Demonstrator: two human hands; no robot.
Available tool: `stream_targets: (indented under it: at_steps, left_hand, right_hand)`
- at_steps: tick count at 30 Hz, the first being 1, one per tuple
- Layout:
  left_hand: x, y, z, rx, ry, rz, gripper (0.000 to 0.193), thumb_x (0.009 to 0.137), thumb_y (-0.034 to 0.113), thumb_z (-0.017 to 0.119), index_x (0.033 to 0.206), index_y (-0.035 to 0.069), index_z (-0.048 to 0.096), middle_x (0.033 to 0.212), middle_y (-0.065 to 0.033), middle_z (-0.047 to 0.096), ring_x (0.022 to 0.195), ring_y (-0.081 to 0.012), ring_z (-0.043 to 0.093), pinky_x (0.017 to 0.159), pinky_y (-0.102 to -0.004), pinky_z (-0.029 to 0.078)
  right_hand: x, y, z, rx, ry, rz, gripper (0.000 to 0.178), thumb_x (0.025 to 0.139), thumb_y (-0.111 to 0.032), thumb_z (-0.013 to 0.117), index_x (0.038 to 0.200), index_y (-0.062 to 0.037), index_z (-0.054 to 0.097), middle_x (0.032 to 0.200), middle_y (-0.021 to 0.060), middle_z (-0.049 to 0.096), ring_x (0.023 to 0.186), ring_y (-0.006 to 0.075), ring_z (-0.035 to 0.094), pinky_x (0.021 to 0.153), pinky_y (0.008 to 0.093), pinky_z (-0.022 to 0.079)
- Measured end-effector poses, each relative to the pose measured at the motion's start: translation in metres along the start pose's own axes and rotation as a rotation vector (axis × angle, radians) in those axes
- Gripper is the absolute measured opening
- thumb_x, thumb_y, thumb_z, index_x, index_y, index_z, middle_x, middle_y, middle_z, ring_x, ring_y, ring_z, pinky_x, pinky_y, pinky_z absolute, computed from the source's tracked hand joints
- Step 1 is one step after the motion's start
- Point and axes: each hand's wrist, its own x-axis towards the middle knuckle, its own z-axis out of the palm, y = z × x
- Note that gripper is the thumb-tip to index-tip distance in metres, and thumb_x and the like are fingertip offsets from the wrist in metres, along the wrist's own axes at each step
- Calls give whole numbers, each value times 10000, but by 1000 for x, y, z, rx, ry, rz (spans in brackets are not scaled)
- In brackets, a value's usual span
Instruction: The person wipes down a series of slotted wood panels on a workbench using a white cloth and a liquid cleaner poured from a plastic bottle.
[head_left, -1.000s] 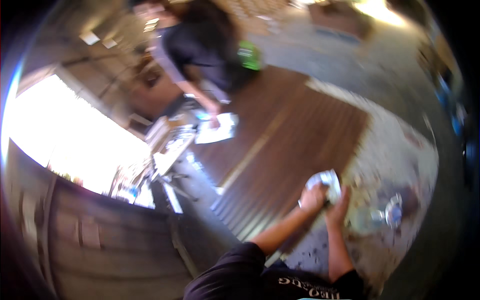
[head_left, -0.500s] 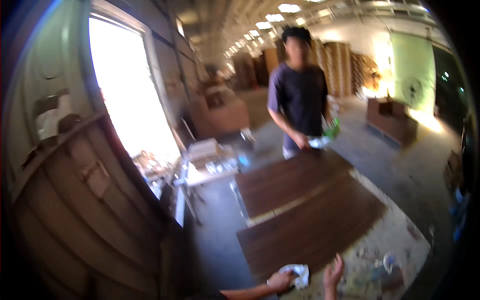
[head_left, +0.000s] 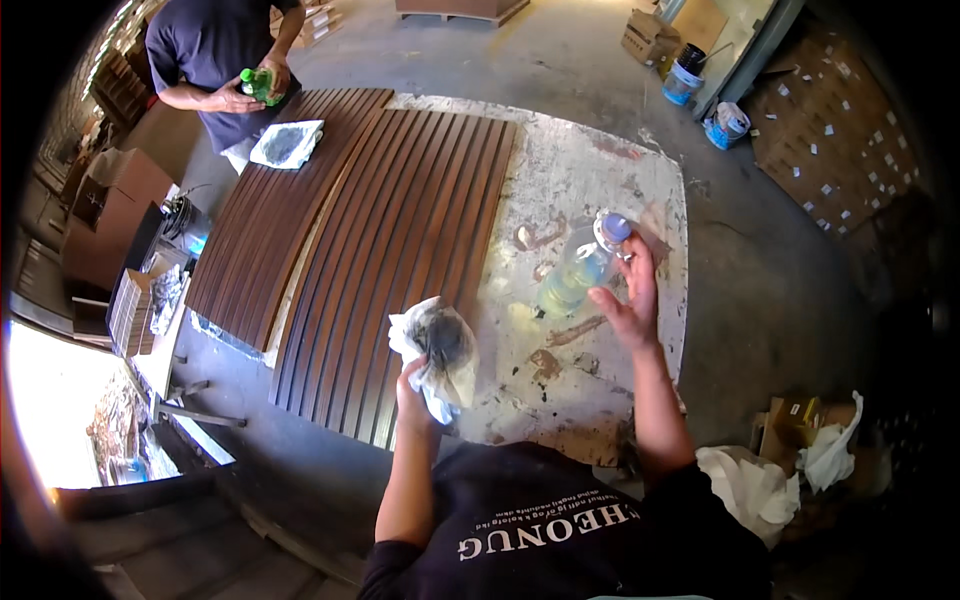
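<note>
My left hand (head_left: pixel 412 395) grips a crumpled white cloth (head_left: pixel 462 372) with a dark stain, held above the near end of a brown ribbed panel (head_left: pixel 400 220). My right hand (head_left: pixel 636 300) is open beside a clear plastic bottle (head_left: pixel 568 282) with a bluish cap, thumb and fingers apart. The fingertips are close to the cap; whether they touch it I cannot tell. A second brown ribbed panel (head_left: pixel 290 225) lies to the left of the first. Both rest on a pale, paint-stained tabletop (head_left: pixel 560 385).
At the far left end a co-worker (head_left: pixel 215 60) holds a green bottle (head_left: pixel 258 86); a stained white cloth (head_left: pixel 287 144) lies on the panel there. Buckets (head_left: pixel 684 75) stand on the floor at far right. White bags (head_left: pixel 750 490) and cardboard lie at near right.
The view has swung right and down. My right hand has moved out to the clear bottle. My left hand still holds the cloth, now lifted off the panel. The co-worker's cloth now lies on the panel.
</note>
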Motion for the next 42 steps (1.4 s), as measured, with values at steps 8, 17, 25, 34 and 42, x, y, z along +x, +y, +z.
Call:
stream_targets:
  at_steps: [8,17,25,34,42]
  left_hand:
    - [-13,-2,-18,136,136,33,563,771,25,590,1312,19,434,1157,-152,586,1040,-309,596,922,-428,490]
    - [-3,9,-13,141,164,99,531,723,-46,530,1252,-33,484,1070,-155,621,918,-282,639,836,-393,528]
    - [15,22,-6,295,122,130,526,677,-50,546,1200,-49,501,1028,-148,626,856,-246,649,775,-357,546]
    - [23,1,-20,323,170,67,427,730,-63,517,1157,-58,525,949,-141,645,755,-246,664,681,-356,571]
    - [25,-8,-34,167,189,0,438,733,-70,509,1171,-56,515,997,-156,633,843,-282,659,773,-388,559]
  right_hand:
    - [-13,59,43,-128,257,-54,950,719,-129,787,1408,-50,137,1418,187,277,1312,299,320,1118,432,228]
    - [34,69,36,-428,-7,-199,872,680,-115,791,1357,-62,244,1200,157,533,1039,284,587,909,399,482]
    - [17,1,74,-875,-1145,263,912,654,-180,769,1423,-187,278,1147,160,591,966,305,627,886,396,527]
    - [3,13,74,-809,-1230,320,860,656,-188,767,1391,-124,324,1006,230,625,863,351,639,783,399,530]
    - [15,-3,79,-910,-1257,304,846,646,-155,759,1387,-123,353,830,198,651,757,313,655,692,397,528]
